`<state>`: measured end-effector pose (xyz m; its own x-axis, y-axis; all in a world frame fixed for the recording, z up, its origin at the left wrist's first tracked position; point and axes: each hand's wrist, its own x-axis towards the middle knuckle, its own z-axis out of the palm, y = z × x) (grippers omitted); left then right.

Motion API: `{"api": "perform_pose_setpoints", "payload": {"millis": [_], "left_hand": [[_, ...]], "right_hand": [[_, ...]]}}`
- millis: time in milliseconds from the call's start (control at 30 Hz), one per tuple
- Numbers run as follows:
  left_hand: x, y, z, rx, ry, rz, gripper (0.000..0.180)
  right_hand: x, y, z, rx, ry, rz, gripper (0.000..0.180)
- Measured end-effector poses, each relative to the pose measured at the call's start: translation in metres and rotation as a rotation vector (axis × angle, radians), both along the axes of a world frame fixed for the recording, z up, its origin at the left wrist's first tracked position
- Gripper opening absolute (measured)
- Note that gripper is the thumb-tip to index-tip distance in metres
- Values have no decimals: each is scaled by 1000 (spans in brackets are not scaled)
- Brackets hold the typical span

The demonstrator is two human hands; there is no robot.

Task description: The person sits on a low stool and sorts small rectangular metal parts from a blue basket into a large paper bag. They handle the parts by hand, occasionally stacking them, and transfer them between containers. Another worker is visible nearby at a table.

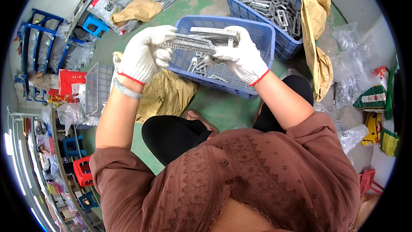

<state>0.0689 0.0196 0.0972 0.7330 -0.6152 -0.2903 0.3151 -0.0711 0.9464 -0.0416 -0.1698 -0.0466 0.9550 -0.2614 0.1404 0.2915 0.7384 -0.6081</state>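
Observation:
Both my hands wear white knitted gloves with red cuffs. Between them, above a blue plastic basket (229, 87), is a bundle of long grey metal parts (191, 43). My left hand (143, 53) is closed around the bundle's left end. At the right end, the fingers of my right hand (244, 56) pinch the parts, with a further bar by the thumb and fingers. Loose grey metal pieces (197, 66) lie in the basket below. How many parts the bundle has I cannot tell.
A second blue basket (274, 30) heaped with grey metal frames stands behind to the right, a tan sack (316, 56) beside it. A yellowish sack (165, 94) lies by my left knee. Left are a grey wire crate (98, 88) and a red stool (82, 171).

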Motion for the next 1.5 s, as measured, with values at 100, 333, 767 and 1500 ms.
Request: {"api": "perform_pose_setpoints", "payload": {"millis": [100,333,767,1500], "left_hand": [[-2,6,-1,30,-138,-42,42],[-22,10,-32,-136,-379,2,63],[-19,26,-72,-258,-426,-112,66],[-26,32,-81,-222,-417,-34,43]], "right_hand": [[5,-3,-9,-67,28,-55,62],[5,-5,-2,30,33,16,47],[-15,6,23,-103,-39,24,45],[-14,10,13,-96,-12,2,54]]}}
